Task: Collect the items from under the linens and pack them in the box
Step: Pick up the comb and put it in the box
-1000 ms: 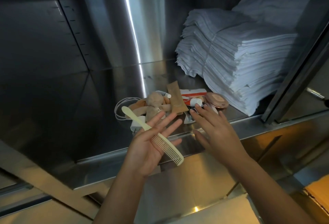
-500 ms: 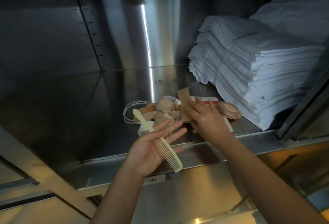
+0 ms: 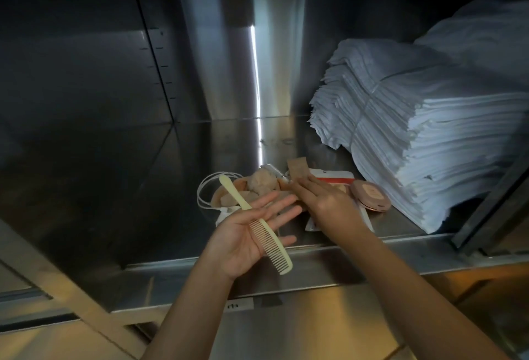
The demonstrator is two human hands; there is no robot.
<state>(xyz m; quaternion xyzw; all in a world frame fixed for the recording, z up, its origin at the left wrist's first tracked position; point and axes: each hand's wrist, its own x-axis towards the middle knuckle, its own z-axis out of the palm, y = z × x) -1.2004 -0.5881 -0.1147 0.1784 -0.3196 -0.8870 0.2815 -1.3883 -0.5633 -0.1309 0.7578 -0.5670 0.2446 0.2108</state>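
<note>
The right hand (image 3: 326, 205) has its fingers (image 3: 304, 188) straight and laid flat, tips on the near end of the brown sachet (image 3: 297, 166), and it doesn't look like anything's pinched yet. The sachet's long axis runs near to far, roughly in line with those fingers, so this hand is the closer one for it. Just left sits the plush toy (image 3: 262, 182). To the right are a red-and-white packet (image 3: 333, 178) and a round compact (image 3: 370, 195), just beside the linens (image 3: 429, 136). The left hand (image 3: 246, 236) is spread flat, palm up, with the comb (image 3: 267, 238) lying diagonally across it. No box in view.
</note>
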